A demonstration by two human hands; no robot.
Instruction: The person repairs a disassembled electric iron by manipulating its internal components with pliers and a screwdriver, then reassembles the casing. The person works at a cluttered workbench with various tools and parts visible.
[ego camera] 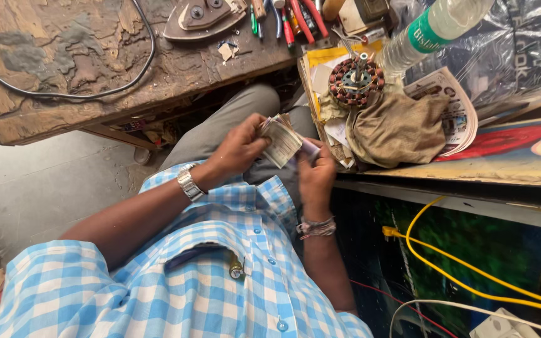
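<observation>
A bundle of paper banknotes [281, 139] sits between both hands, over my lap. My left hand [239, 147], with a metal wristwatch on the wrist, grips the bundle from the left with the thumb on top. My right hand [316, 172], with thread bands on the wrist, pinches the notes' right edge. I wear a blue and white checked shirt and grey trousers.
A worn wooden workbench [64, 69] with a black cable, an iron soleplate [201, 19] and hand tools [295, 19] stands ahead. To the right lie a wound motor stator [355, 81], a brown cloth [396, 128], a plastic bottle [433, 28] and papers. Yellow wires [464, 281] run lower right.
</observation>
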